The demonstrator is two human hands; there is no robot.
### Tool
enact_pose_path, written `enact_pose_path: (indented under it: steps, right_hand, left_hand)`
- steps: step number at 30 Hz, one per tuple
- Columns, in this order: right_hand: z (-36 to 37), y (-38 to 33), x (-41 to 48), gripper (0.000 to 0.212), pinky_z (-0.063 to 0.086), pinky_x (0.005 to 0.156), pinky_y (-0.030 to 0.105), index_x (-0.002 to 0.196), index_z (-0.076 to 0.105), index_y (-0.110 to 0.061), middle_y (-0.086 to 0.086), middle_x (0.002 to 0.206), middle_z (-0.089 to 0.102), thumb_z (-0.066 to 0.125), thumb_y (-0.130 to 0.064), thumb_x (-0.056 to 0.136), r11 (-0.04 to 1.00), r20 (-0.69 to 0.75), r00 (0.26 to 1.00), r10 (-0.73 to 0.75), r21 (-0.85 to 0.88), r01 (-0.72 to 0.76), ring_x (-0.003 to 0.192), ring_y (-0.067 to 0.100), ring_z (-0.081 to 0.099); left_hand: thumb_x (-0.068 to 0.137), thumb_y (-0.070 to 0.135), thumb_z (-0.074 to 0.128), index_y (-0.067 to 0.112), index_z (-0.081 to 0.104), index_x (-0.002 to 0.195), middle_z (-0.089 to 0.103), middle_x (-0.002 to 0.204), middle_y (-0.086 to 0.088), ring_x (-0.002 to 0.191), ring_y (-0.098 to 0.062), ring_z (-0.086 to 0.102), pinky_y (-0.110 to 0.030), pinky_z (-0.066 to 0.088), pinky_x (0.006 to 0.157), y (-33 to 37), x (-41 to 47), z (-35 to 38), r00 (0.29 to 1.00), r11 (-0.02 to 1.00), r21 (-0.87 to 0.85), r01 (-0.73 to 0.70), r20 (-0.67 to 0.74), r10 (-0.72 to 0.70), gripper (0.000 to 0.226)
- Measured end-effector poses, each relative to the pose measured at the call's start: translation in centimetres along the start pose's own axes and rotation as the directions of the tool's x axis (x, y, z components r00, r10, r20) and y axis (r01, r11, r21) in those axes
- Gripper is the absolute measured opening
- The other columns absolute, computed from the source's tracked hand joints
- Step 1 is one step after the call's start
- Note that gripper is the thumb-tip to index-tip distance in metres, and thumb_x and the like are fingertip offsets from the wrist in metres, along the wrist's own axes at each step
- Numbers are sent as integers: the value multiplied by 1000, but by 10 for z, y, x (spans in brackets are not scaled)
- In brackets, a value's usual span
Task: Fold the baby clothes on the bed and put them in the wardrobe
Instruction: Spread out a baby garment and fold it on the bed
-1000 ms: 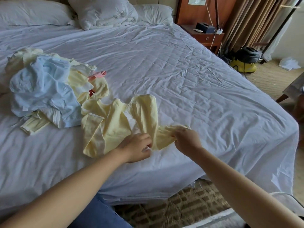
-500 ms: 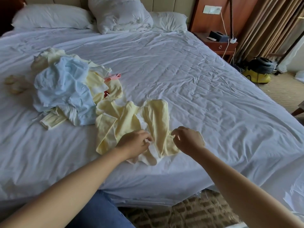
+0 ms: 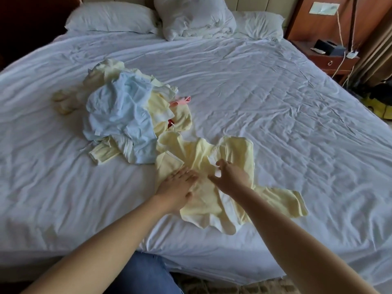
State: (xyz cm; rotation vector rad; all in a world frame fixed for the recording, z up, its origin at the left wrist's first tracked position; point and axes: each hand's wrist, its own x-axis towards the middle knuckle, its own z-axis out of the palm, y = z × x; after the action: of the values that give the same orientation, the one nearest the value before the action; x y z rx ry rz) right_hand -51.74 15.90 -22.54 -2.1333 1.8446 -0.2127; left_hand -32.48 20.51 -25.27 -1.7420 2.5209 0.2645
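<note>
A pale yellow baby garment (image 3: 212,200) lies spread near the front edge of the bed (image 3: 275,102). My left hand (image 3: 176,185) rests flat on its left part, fingers straight. My right hand (image 3: 230,177) pinches a white strip of the garment near its middle between thumb and forefinger. Behind and to the left sits a pile of baby clothes (image 3: 123,115), light blue on top with yellow, white and pink pieces. No wardrobe is in view.
Three white pillows (image 3: 191,18) lie at the head of the bed. A wooden nightstand (image 3: 331,58) with a dark box and cables stands at the right. A yellow and black appliance (image 3: 381,107) sits on the floor beside the bed.
My left hand has opened and now lies flat on the garment. My right hand has moved up to its middle. The garment's lower part now lies spread toward the right.
</note>
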Motion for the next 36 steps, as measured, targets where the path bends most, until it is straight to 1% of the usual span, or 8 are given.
enact_pose_path:
  steps: [5,9,13,18,20,24,31,36]
  right_hand:
    - [10,-1,8,22,46,63,30,108,60,-21,-5,105,63,55,-31,89,1000,-125,992,13,-26,-16,94,20,61]
    - [5,-1,11,9,41,56,28,86,59,-20,-3,79,62,50,-21,86,985,-155,981,117,145,-94,77,24,62]
    - [-11,1,-9,4,47,66,27,87,62,-24,-10,85,65,62,-23,83,951,-235,972,16,303,58,77,11,59]
    - [-18,-4,-41,5,49,65,25,84,68,-27,-13,83,67,65,-30,80,960,135,960,-245,174,221,75,7,62]
    - [-17,-4,-42,10,53,66,28,82,71,-28,-12,81,69,63,-33,80,960,204,943,-264,146,238,74,6,63]
    - [-26,1,-27,12,48,68,23,92,72,-30,-13,89,69,62,-32,84,961,30,976,-214,188,205,80,5,60]
    - [-39,36,37,27,41,73,27,113,67,-27,-4,111,66,53,-23,90,993,-162,987,-17,110,35,106,19,59]
    - [-32,48,76,40,42,91,35,136,49,-28,3,138,49,44,-21,97,995,-26,999,39,98,-36,124,24,48]
  left_hand:
    - [97,31,48,26,26,153,14,163,7,151,-15,3,-32,3,122,-9,8,6,1000,995,-99,-11,18,12,60]
    - [99,31,47,25,35,150,22,161,4,150,-18,10,-32,7,121,-11,12,-1,999,981,-194,-19,38,27,52]
    - [102,29,42,23,49,141,44,148,-4,141,-25,36,-35,32,112,-9,11,-11,998,896,-440,52,-10,-62,41]
    - [105,39,29,29,31,150,46,149,1,133,-21,46,-37,38,108,-6,10,-24,955,685,-692,228,22,-296,46]
    - [105,41,28,27,29,150,49,145,2,130,-20,49,-37,40,105,-4,12,-30,946,697,-678,232,-11,-324,47]
    - [100,39,45,21,35,145,57,126,3,116,-21,56,-37,45,95,0,20,-37,932,766,-603,225,-96,-349,50]
    - [94,39,57,20,45,137,44,132,-2,121,-22,46,-35,42,91,4,60,-43,934,953,-281,117,-295,-202,48]
    - [95,42,54,22,47,131,44,130,3,121,-19,44,-32,39,93,-3,92,-39,943,977,-168,129,-285,-174,42]
